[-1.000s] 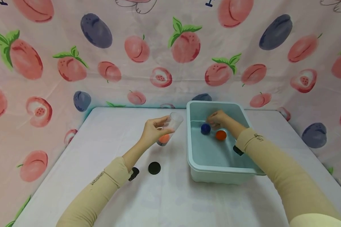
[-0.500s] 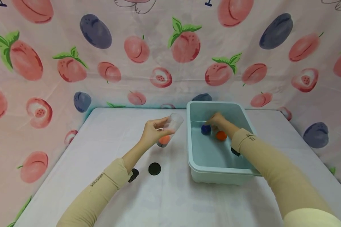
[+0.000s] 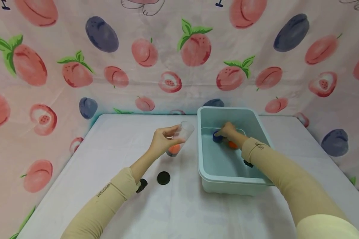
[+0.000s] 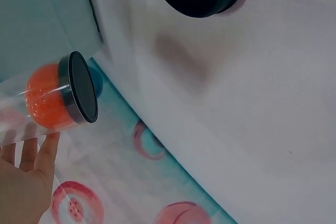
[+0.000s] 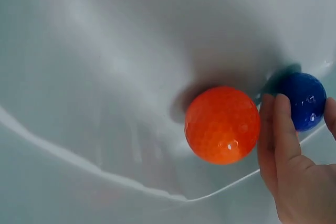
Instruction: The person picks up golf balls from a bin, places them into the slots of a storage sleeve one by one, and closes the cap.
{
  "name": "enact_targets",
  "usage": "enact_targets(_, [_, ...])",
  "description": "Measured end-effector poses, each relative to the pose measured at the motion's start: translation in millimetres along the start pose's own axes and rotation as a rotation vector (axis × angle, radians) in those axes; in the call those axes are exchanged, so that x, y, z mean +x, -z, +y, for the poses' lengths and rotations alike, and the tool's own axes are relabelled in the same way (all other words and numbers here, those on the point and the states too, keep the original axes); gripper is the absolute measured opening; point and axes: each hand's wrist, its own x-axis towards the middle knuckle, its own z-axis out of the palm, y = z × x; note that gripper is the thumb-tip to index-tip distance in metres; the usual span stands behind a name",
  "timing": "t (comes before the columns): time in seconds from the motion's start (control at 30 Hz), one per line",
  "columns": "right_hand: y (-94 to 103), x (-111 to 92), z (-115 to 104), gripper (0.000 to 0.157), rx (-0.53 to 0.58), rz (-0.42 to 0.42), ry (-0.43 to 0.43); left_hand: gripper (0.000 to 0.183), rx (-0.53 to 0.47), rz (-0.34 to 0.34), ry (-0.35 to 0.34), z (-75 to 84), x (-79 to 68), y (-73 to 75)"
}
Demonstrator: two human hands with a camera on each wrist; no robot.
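My left hand [image 3: 163,142] grips a clear plastic tube [image 3: 185,130], tilted above the table left of the bin. An orange golf ball [image 4: 46,98] sits inside it, against the black end cap [image 4: 83,87]. Inside the light blue bin [image 3: 199,149], my right hand [image 3: 229,132] has its fingers and thumb on opposite sides of a blue golf ball [image 5: 303,100], pinching it. Another orange golf ball [image 5: 222,125] lies on the bin floor right beside those fingers, partly hidden by the hand in the head view.
A loose black cap [image 3: 163,178] lies on the white table [image 3: 179,212], below the tube and left of the bin. The bin's raised rim surrounds my right hand. A fruit-print cloth [image 3: 167,49] hangs along the back and sides.
My right hand has moved slightly down and over the blue golf ball, its fingers now closing around it. The left hand keeps holding the tube, almost still.
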Motion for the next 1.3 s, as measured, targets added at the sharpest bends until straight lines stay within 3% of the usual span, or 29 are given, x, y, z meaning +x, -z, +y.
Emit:
enact_targets(0.47, [0.6, -0.8, 1.5, 0.045, 0.082, -0.04, 0.018, 0.055, 0.0, 0.005, -0.029, 4.8, -1.9, 0.2])
enact_targets(0.83, [10.1, -22.5, -6.8, 0.04, 0.088, -0.119, 0.077, 0.054, 0.01, 0.002, -0.05, 5.7, -2.2, -0.3])
enact_targets(1.0, [13.8, -28.8, -11.5, 0.038, 0.068, -0.128, 0.106, 0.054, 0.009, 0.003, -0.023, 5.4, -2.6, -0.1])
enact_targets(1.3, [28.8, -39.6, -20.6, 0.048, 0.21, -0.23, 0.145, 0.054, 0.033, -0.001, -0.006, 5.8, -0.5, 2.0])
